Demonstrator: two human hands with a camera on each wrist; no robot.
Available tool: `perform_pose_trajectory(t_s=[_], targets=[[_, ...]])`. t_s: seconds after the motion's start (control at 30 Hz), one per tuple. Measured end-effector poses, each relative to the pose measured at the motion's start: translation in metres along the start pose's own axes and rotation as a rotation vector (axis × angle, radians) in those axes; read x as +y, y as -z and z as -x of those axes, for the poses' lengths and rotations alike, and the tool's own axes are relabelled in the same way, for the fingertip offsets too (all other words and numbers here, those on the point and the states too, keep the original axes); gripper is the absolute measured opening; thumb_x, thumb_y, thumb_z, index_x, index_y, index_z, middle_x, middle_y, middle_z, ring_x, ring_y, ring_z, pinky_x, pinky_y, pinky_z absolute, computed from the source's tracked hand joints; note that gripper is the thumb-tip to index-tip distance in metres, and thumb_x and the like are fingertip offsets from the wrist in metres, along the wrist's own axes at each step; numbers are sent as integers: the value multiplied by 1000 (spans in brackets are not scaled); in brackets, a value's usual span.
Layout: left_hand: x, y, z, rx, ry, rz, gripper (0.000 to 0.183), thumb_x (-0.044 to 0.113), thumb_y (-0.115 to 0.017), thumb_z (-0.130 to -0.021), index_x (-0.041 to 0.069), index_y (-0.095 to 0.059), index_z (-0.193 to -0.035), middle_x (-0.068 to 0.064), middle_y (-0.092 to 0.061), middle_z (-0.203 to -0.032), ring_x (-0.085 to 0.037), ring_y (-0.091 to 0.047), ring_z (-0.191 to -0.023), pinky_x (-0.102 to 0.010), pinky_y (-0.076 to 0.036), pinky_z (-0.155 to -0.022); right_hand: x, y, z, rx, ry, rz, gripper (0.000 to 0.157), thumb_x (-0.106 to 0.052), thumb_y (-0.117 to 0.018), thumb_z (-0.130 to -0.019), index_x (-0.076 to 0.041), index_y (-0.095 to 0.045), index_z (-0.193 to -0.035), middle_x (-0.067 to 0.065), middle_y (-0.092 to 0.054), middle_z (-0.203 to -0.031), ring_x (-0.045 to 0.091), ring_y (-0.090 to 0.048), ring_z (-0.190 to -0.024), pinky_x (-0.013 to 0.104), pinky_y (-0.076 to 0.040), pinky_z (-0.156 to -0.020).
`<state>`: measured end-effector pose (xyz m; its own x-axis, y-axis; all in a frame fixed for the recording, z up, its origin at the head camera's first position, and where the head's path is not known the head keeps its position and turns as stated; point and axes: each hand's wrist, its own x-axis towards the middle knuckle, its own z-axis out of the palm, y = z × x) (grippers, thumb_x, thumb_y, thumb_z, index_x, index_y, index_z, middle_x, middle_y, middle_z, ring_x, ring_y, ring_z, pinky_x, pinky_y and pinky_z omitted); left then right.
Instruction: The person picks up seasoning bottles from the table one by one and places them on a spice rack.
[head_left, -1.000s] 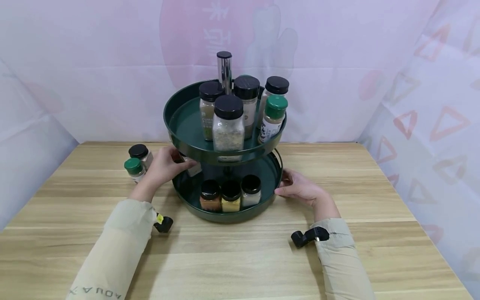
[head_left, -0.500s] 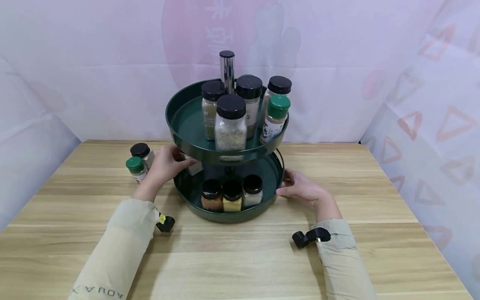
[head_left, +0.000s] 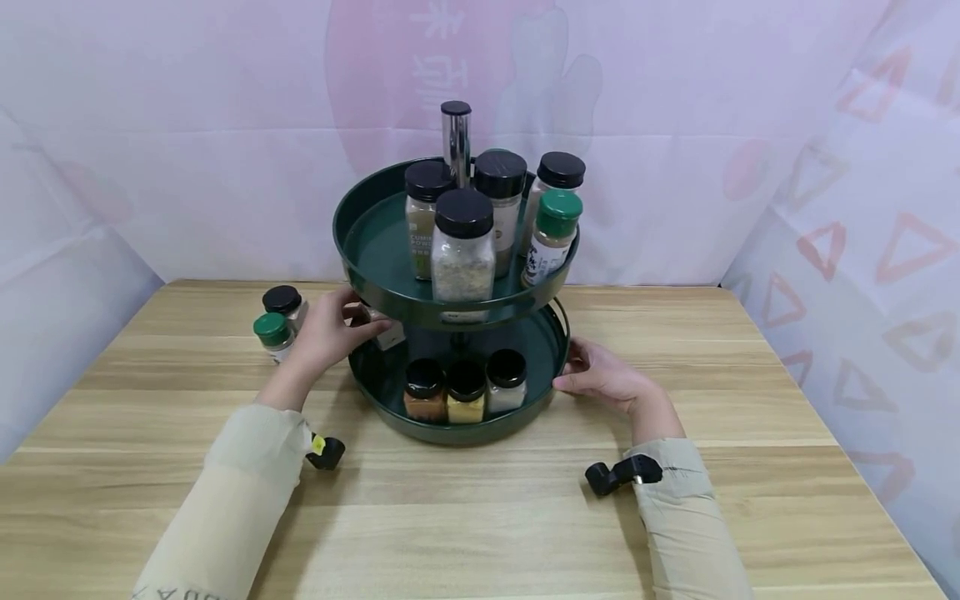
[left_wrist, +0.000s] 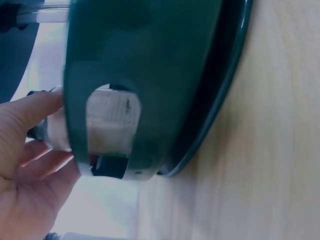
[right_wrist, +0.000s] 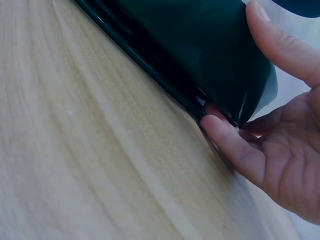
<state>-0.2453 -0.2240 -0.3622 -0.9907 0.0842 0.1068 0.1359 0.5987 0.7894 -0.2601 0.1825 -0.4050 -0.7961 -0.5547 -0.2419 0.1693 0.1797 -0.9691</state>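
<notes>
A dark green two-tier turntable rack (head_left: 371, 242) stands on the table. At its left, my left hand (head_left: 327, 333) grips a spice jar (head_left: 389, 335) over the lower tray, thumb on one side and fingers on the other. In the left wrist view, the jar's pale label (left_wrist: 112, 112) shows through a slot in the tray wall (left_wrist: 150, 65). The upper tier hides part of this jar from above. My right hand (head_left: 600, 375) holds the right edge of the lower tray (head_left: 457, 433); in the right wrist view, the thumb (right_wrist: 280, 40) lies against its wall and fingers curl at its base.
Three black-lidded jars, orange (head_left: 425, 407), yellow (head_left: 466, 408) and whitish (head_left: 506, 396), line the lower tray's front. Several taller jars crowd the upper tier around a chrome post (head_left: 456, 142). A green-capped bottle (head_left: 273, 333) and a black-lidded jar (head_left: 285, 304) stand left of the rack.
My left wrist and forearm have shifted slightly down, its fingers staying at the jar. The right hand keeps its hold on the lower tray, and the rack stays in place.
</notes>
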Motion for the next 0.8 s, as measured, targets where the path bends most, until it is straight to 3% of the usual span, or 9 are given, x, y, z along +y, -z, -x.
perform_pose_trajectory(t_s=[0.17,0.4,0.53,0.63,0.8], targets=[[1,8,14,16,-4,8,61,24,-71,-93,10,-43,-146,-20,-48,-147,-43,-49,-135,-55,-47,-103,0,0,0,7,-5,-4,77,2,-68,-88,5,-23,-151,13,-42,-131,13,-51,-105,19,-51,-84],[0,20,37,89,-77,37,66,22,-71,-93,9,-41,-149,-20,-48,-149,-40,-50,-135,-54,-45,-104,0,0,0,8,-3,9,76,0,-69,-89,6,-24,-149,11,-44,-127,13,-50,-104,19,-50,-83],[1,28,48,151,-131,46,58,17,-71,-93,7,-47,-145,-17,-51,-146,-38,-53,-132,-28,-50,-101,0,-1,1,9,-4,11,75,0,-69,-88,5,-25,-149,10,-45,-126,13,-50,-103,19,-50,-82],[0,35,54,209,-165,47,54,14,-69,-93,8,-49,-143,-14,-53,-144,-32,-55,-131,-9,-47,-94,-1,-1,2,9,-5,9,75,0,-70,-88,6,-25,-149,10,-45,-125,13,-50,-103,19,-50,-82],[-6,47,61,341,-204,62,49,8,-69,-92,10,-55,-139,-4,-59,-136,-2,-58,-122,-6,-47,-89,-2,0,2,4,-1,12,77,-2,-71,-88,7,-24,-149,10,-45,-124,13,-50,-103,19,-50,-82]])
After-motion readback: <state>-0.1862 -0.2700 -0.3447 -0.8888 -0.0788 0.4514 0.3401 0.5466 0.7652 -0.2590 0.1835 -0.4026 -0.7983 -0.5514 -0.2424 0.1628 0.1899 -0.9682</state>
